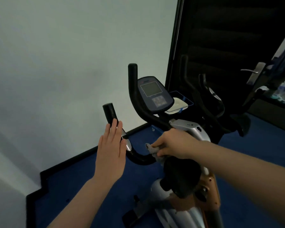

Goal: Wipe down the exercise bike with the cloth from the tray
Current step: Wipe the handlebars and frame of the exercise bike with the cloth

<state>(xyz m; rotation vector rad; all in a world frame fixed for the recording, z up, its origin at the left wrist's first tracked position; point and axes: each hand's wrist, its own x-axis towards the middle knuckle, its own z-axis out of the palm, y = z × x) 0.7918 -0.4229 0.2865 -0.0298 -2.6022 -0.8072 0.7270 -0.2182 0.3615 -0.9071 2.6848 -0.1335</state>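
Right hand (173, 143) grip closed on one grey cloth (152, 149) against one exercise bike (191, 130) handlebar; left hand (111, 153) flat, empty.

Right hand (173, 143) gripping grey cloth (152, 149) on exercise bike (184, 162) handlebar, left hand (111, 155) flat, fingers spread

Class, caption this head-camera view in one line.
Right hand wipes the exercise bike's handlebar with a grey cloth; left hand open.

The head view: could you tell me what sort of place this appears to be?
Probably a small home or hotel workout room: an exercise bike on blue floor matting, beside a plain wall and a door with a lever handle.
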